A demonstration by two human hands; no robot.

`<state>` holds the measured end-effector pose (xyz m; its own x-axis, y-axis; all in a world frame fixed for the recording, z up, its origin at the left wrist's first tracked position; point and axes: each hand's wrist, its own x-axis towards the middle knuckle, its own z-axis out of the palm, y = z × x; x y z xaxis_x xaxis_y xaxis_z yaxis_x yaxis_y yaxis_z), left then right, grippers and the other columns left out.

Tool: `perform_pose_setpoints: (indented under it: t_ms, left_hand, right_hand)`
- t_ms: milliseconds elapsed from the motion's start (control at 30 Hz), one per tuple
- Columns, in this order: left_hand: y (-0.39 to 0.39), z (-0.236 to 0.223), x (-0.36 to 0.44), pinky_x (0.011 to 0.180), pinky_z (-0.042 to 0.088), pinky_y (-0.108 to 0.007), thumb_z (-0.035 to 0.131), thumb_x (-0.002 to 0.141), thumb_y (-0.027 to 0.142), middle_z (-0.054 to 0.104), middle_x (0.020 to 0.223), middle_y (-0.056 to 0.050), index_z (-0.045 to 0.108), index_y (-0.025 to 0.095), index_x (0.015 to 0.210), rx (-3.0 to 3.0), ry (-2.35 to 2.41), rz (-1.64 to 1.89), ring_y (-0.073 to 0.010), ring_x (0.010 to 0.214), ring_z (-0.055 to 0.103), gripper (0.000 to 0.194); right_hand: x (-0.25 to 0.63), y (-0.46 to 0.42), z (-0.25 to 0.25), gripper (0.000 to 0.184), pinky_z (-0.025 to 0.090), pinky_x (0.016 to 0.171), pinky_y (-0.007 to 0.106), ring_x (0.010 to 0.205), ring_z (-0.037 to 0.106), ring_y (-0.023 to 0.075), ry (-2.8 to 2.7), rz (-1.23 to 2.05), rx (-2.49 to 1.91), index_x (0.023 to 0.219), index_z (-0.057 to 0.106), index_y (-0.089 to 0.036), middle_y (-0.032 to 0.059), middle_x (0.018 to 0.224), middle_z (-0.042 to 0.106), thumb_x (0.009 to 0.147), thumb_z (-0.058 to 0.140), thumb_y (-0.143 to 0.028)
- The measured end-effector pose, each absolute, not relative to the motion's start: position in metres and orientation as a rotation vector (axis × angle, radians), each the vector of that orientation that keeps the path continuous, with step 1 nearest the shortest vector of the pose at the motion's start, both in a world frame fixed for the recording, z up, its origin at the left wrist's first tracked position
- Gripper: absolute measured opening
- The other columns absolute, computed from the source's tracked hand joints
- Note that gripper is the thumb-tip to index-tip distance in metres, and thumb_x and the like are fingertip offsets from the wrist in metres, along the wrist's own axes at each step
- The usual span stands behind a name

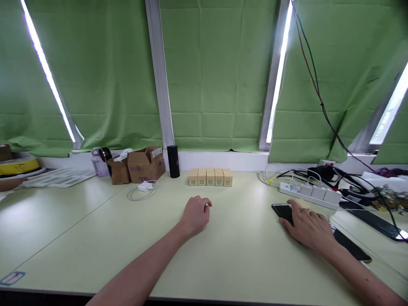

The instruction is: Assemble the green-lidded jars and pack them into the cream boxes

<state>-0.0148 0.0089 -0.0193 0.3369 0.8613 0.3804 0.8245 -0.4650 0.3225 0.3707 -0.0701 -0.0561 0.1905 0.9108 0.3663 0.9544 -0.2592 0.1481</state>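
Note:
My left hand rests on the table in a loose fist, fingers curled under, with no object showing in it. Beyond it stands a row of several small tan boxes, side by side, each with a greenish square on its front. At the right, my right hand lies over a black phone, thumb along the near edge and fingers across toward the far edge. A dark slab shows below the wrist; whether it belongs to the same phone is hidden by the hand.
A white power strip with plugs and tangled cables lies beyond my right hand, near another dark phone-like slab. A black cylinder, a cardboard box and a white charger stand left of centre. Another person's hand touches papers.

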Motion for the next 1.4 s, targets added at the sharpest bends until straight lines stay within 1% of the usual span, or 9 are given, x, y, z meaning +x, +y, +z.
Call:
perform_pose_setpoints:
  t_ms: [133, 233, 300, 400, 600, 733, 933, 1200, 1400]
  left_hand:
    - [0.011, -0.020, -0.015, 0.094, 0.048, -0.039, 0.049, 0.091, 0.014, 0.072, 0.088, -0.008, 0.076, 0.021, 0.096, 2.509, 1.582, 0.788, -0.0239, 0.090, 0.066, 0.028]
    - [0.011, -0.020, -0.015, 0.092, 0.048, -0.039, 0.050, 0.091, 0.015, 0.072, 0.088, -0.008, 0.076, 0.022, 0.096, 2.513, 1.592, 0.788, -0.0243, 0.089, 0.066, 0.028]
    - [0.011, -0.019, -0.015, 0.091, 0.048, -0.039, 0.050, 0.090, 0.014, 0.072, 0.087, -0.008, 0.076, 0.022, 0.095, 2.521, 1.587, 0.785, -0.0246, 0.089, 0.066, 0.028]
    - [0.010, -0.018, -0.014, 0.091, 0.048, -0.039, 0.049, 0.090, 0.014, 0.072, 0.085, -0.008, 0.076, 0.022, 0.094, 2.531, 1.574, 0.785, -0.0244, 0.088, 0.066, 0.028]
    - [0.011, -0.018, -0.014, 0.091, 0.048, -0.039, 0.049, 0.089, 0.014, 0.073, 0.085, -0.007, 0.076, 0.022, 0.094, 2.532, 1.591, 0.792, -0.0242, 0.086, 0.067, 0.029]
    - [0.010, -0.017, -0.013, 0.091, 0.048, -0.038, 0.048, 0.090, 0.014, 0.073, 0.086, -0.008, 0.076, 0.022, 0.094, 2.535, 1.586, 0.774, -0.0246, 0.087, 0.067, 0.030]
    - [0.010, -0.017, -0.013, 0.092, 0.048, -0.038, 0.050, 0.088, 0.012, 0.073, 0.084, -0.007, 0.076, 0.022, 0.094, 2.541, 1.581, 0.790, -0.0240, 0.087, 0.067, 0.028]
    - [0.008, -0.015, -0.013, 0.090, 0.048, -0.037, 0.050, 0.089, 0.012, 0.073, 0.084, -0.007, 0.076, 0.022, 0.093, 2.544, 1.596, 0.776, -0.0243, 0.088, 0.067, 0.028]
    - [0.008, -0.016, -0.012, 0.089, 0.047, -0.037, 0.049, 0.090, 0.013, 0.073, 0.085, -0.007, 0.076, 0.022, 0.093, 2.545, 1.586, 0.782, -0.0244, 0.087, 0.067, 0.029]
  right_hand:
    - [0.381, -0.084, -0.053, 0.067, 0.047, 0.088, 0.052, 0.103, 0.069, 0.0407, -1.786, -0.574, -2.226, 0.142, 0.049, -0.018, 0.0199, 0.116, 0.071, 0.099, 0.030, -0.065]
    - [0.398, -0.100, -0.052, 0.061, 0.049, 0.091, 0.049, 0.105, 0.066, 0.0365, -1.787, -0.462, -2.064, 0.139, 0.052, -0.022, 0.0151, 0.122, 0.070, 0.101, 0.026, -0.062]
    - [0.409, -0.110, -0.053, 0.057, 0.049, 0.093, 0.049, 0.105, 0.065, 0.0341, -1.794, -0.413, -1.991, 0.132, 0.059, -0.024, 0.0134, 0.125, 0.069, 0.101, 0.026, -0.059]
    - [0.420, -0.120, -0.059, 0.051, 0.048, 0.099, 0.050, 0.114, 0.061, 0.0339, -1.830, -0.404, -1.927, 0.124, 0.068, -0.028, 0.0110, 0.130, 0.067, 0.101, 0.031, -0.054]
    - [0.416, -0.121, -0.066, 0.046, 0.043, 0.106, 0.054, 0.131, 0.049, 0.0357, -1.842, -0.449, -1.981, 0.112, 0.077, -0.034, 0.0075, 0.134, 0.064, 0.100, 0.034, -0.048]
    - [0.411, -0.105, -0.067, 0.046, 0.039, 0.111, 0.054, 0.137, 0.045, 0.0352, -1.906, -0.469, -2.035, 0.120, 0.074, -0.034, 0.0091, 0.138, 0.062, 0.100, 0.034, -0.044]
    - [0.416, -0.090, -0.067, 0.053, 0.028, 0.118, 0.057, 0.143, 0.039, 0.0340, -1.824, -0.494, -1.999, 0.133, 0.067, -0.034, 0.0093, 0.146, 0.055, 0.103, 0.027, -0.052]
    - [0.413, -0.124, -0.076, 0.052, 0.026, 0.121, 0.060, 0.150, 0.028, 0.0368, -1.829, -0.504, -1.836, 0.125, 0.073, -0.031, 0.0068, 0.153, 0.048, 0.103, 0.028, -0.046]
    - [0.407, -0.119, -0.078, 0.053, 0.015, 0.127, 0.060, 0.156, 0.018, 0.0348, -1.888, -0.534, -1.868, 0.131, 0.070, -0.031, 0.0080, 0.154, 0.044, 0.104, 0.026, -0.046]
